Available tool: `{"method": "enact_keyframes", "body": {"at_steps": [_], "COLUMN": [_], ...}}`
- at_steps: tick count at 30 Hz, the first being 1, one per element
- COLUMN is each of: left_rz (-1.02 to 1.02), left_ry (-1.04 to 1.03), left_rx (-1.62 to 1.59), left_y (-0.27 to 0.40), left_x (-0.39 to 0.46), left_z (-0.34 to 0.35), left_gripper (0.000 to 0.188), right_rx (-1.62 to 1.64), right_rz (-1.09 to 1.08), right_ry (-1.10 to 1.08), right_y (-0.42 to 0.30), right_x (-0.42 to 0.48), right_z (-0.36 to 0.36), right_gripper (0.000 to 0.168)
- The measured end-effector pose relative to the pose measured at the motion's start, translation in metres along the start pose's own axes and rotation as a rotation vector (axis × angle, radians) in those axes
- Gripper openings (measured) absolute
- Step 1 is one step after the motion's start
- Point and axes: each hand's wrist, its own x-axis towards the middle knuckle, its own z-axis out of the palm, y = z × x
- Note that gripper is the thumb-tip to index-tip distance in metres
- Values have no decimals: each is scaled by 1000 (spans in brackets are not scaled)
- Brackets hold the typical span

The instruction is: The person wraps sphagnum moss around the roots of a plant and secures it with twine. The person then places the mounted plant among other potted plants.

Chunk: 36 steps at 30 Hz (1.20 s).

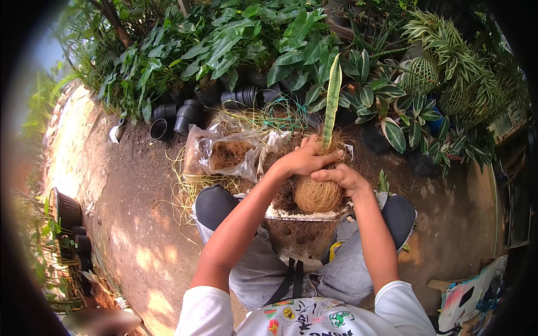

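My left hand [304, 156] lies across a clump of brown coconut fiber [332, 147], from which a single upright snake plant leaf [333, 94] with pale edges rises. My right hand [342, 178] presses against the clump's near right side, its thumb close to my left hand. Just below both hands is a round fiber-wrapped ball [318, 195]; whether it joins the clump cannot be told. Both rest over a shallow tray [300, 217] holding dark fiber, between my knees. The fingertips of my left hand are partly hidden by fiber.
Left of the tray lies a clear plastic bag [197, 155] of coconut fiber, among raffia-like strands [185, 201]. Black plastic pots [188, 116] stand beyond. Dense leafy plants [218, 42] line the far side. A cut leaf piece [383, 182] is by my right knee.
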Motion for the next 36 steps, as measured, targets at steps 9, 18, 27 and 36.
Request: {"method": "enact_keyframes", "body": {"at_steps": [9,18,27,36], "left_rz": [-160,-27,-171,-203], "left_ry": [-33,-69,-27,-173], "left_rx": [-968,-745,-754,-1025], "left_y": [-9,4,3,-4], "left_x": [-12,-9,-3,-3], "left_z": [-27,-6,11,23], "left_gripper": [74,121,136,111], "right_rx": [112,88,-112,-340], "right_rz": [-170,-327,-268,-206], "right_ry": [65,397,371,306], "right_y": [-3,-14,4,-4], "right_x": [-6,-14,0,-7], "right_z": [6,2,4,3], "right_gripper": [37,42,80,98]}}
